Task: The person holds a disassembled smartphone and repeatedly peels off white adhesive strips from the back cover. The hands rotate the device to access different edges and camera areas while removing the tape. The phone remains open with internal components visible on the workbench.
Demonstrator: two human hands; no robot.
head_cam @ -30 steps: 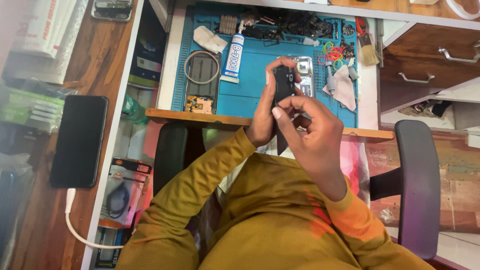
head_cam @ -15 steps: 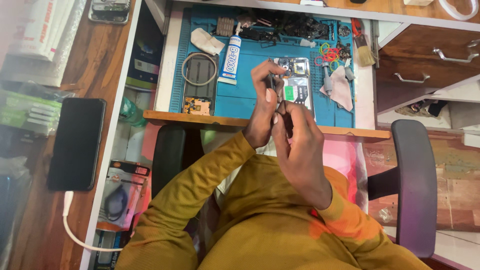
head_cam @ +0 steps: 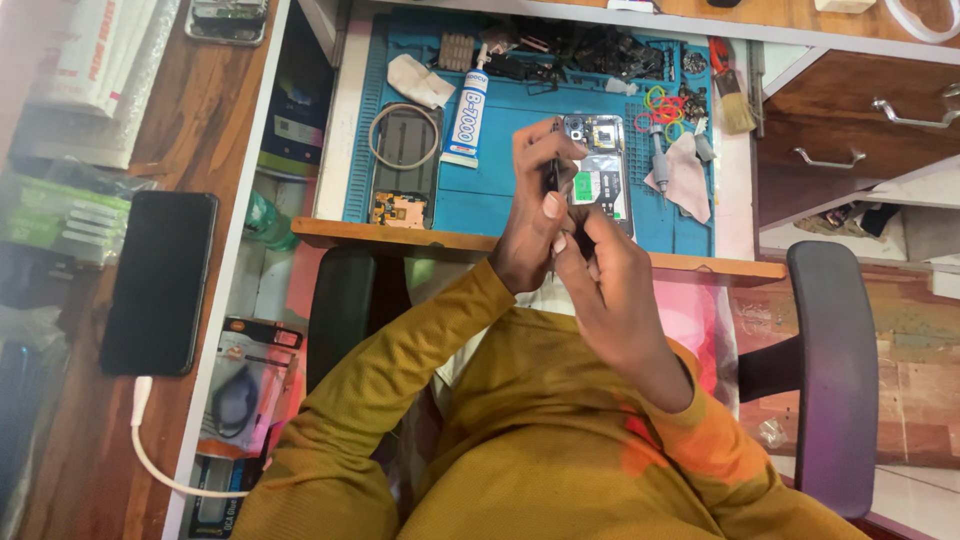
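Observation:
My left hand (head_cam: 528,215) and my right hand (head_cam: 610,290) meet above the desk's front edge. Together they grip a thin dark flat part (head_cam: 553,178), seen edge-on, with the left fingers around its upper end and the right fingers on its lower end. Just behind the hands, an opened phone (head_cam: 600,180) with bare internals and a green patch lies on the blue work mat (head_cam: 500,140). Both arms wear mustard-yellow sleeves.
On the mat are a glue tube (head_cam: 466,118), a dark phone frame with a wire ring (head_cam: 405,150), a small circuit board (head_cam: 398,210), a cloth (head_cam: 685,170), coloured rubber bands (head_cam: 668,105) and a brush (head_cam: 733,105). A black phone (head_cam: 160,280) charges on the left wooden surface. Drawers (head_cam: 860,120) stand at the right.
The dark part was held flat-on over the mat a second ago; it is now turned edge-on and shifted left, uncovering the opened phone. The view has also shifted a little.

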